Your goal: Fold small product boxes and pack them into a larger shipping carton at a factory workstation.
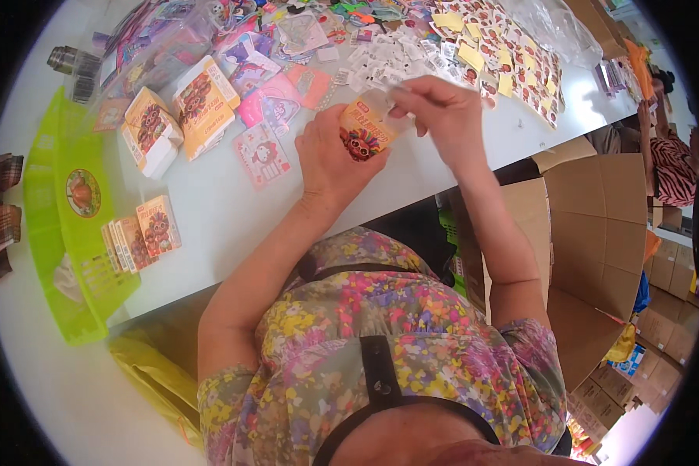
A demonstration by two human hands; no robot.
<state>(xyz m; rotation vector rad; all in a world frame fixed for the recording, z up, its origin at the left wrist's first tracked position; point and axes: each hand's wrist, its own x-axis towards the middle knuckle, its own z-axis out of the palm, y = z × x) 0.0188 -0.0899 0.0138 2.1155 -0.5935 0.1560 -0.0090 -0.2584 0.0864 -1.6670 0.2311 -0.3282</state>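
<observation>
My left hand [324, 159] is wrapped round a small orange cardboard box [363, 124] with a cartoon character on its front, held tilted above the table's near edge. Close to the box's upper end, my right hand [447, 113] has its thumb and fingers pinched together. Something pale shows at those fingertips, too blurred to name. Just beyond the hands lies a heap of small white packets [396, 58]. A pink cartoon card [262, 155] rests on the table to the left of my left hand.
Flattened orange boxes [204, 105] are stacked at left, beside a row of filled-out small boxes [157, 225] and a green plastic basket [70, 256]. Sticker sheets [520, 62] cover the far right. An open carton [594, 225] stands right of the table. Another person [672, 171] is farther right.
</observation>
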